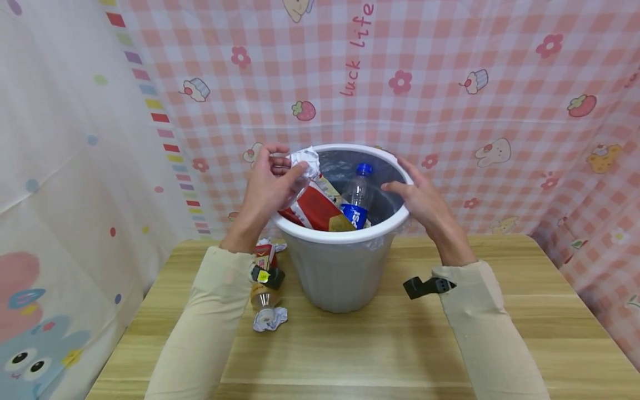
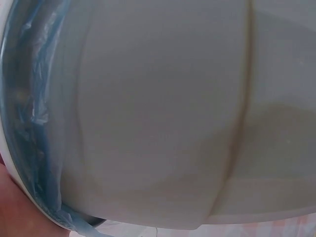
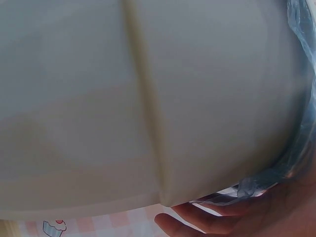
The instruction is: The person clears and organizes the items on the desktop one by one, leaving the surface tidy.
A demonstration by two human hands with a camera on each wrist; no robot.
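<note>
A grey trash can (image 1: 340, 272) with a white rim and a clear plastic liner stands on the table. Over its left rim my left hand (image 1: 272, 180) pinches a crumpled white paper (image 1: 306, 162) between thumb and fingers. My right hand (image 1: 425, 200) rests at the right rim, thumb extended over the opening and fingers spread along the outside. In the right wrist view its fingers (image 3: 197, 217) lie beside the can's outer wall. Inside the can are a red box (image 1: 320, 206) and a clear plastic bottle (image 1: 357, 191) with blue cap and label.
On the wooden table (image 1: 320, 355), left of the can, lie a plastic bottle (image 1: 265, 300), a red package (image 1: 265, 254) and crumpled papers (image 1: 271, 319), partly hidden by my left wrist. A pink checked cloth (image 1: 320, 72) hangs close behind the can.
</note>
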